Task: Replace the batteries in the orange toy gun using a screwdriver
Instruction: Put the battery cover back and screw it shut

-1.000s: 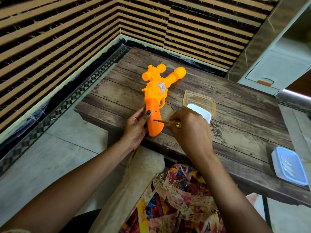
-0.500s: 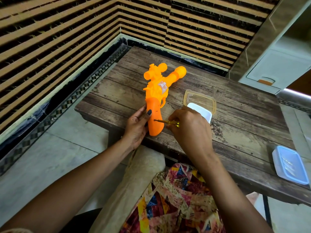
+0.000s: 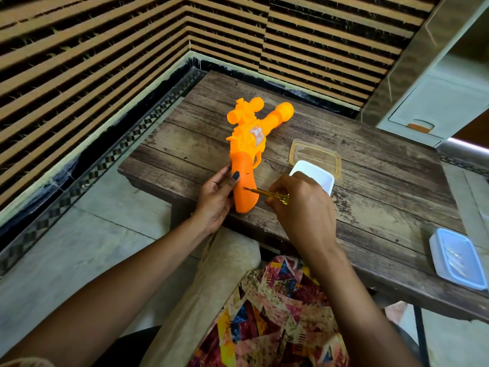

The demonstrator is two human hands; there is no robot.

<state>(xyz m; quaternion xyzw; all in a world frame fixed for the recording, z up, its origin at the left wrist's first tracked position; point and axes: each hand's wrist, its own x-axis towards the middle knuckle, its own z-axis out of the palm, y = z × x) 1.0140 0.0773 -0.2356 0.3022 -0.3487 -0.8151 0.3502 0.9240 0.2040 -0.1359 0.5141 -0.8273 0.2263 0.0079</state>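
The orange toy gun [image 3: 248,144] lies on the wooden table [image 3: 370,181], barrel pointing away, its grip toward the near edge. My left hand [image 3: 215,200] holds the grip from the left, thumb laid across its top. My right hand [image 3: 301,210] pinches a small screwdriver [image 3: 267,194] with a clear yellow handle. The metal tip of the screwdriver touches the side of the gun's grip.
A white tub [image 3: 316,176] sits just beyond my right hand, with a clear yellowish container [image 3: 315,156] behind it. A blue-lidded box [image 3: 456,256] rests near the table's right front edge. A slatted wall stands behind, with tiled floor to the left.
Both hands and the gun stay almost in place. The screwdriver handle shows a little more beyond my right-hand fingers, its tip still on the grip.
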